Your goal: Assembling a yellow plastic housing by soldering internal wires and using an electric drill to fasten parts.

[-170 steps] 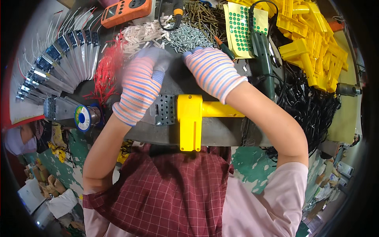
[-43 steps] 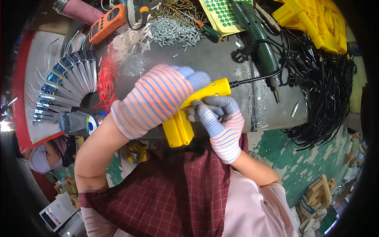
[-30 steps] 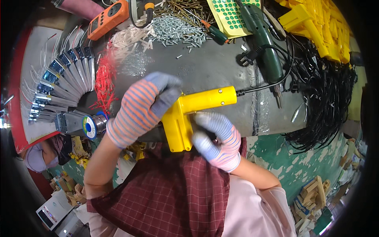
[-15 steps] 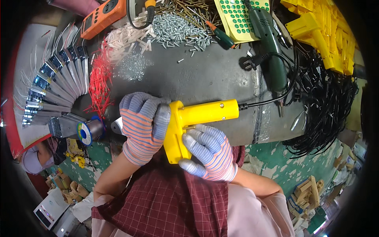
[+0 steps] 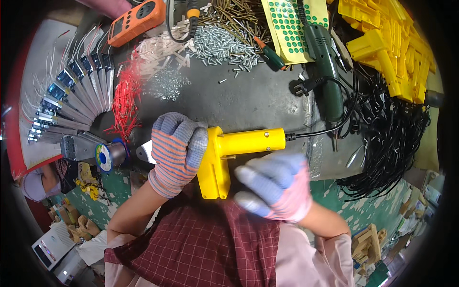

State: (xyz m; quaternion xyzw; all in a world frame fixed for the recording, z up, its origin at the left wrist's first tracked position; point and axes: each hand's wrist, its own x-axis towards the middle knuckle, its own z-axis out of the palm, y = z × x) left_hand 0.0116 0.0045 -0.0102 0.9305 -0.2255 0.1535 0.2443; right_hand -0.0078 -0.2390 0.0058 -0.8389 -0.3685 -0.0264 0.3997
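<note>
A yellow plastic tool housing (image 5: 213,167) with a round handle is held upright in my gloved left hand (image 5: 177,155), its fingers wrapped round the left side. A black cord (image 5: 311,135) runs from the handle's right end. One brass-coloured screw (image 5: 229,157) sticks out sideways from the housing below the handle. My gloved right hand (image 5: 277,186) is apart from the housing, just to its right; motion blurs it, but thumb and forefinger look parted with nothing visible between them. Left of my left hand shows a silver metal tab (image 5: 144,152); whether it joins the housing is hidden.
Silver screws (image 5: 222,44), clear small rings (image 5: 167,83) and red sleeves (image 5: 126,103) lie in piles. A solder spool (image 5: 111,155) stands by fanned metal elements (image 5: 79,98). A green power tool (image 5: 326,71), black cords (image 5: 387,143) and yellow housings (image 5: 406,48) are right.
My right hand has let go of the housing and moved right, baring the screw below the handle. My left hand keeps its hold. The whole view has shifted slightly.
</note>
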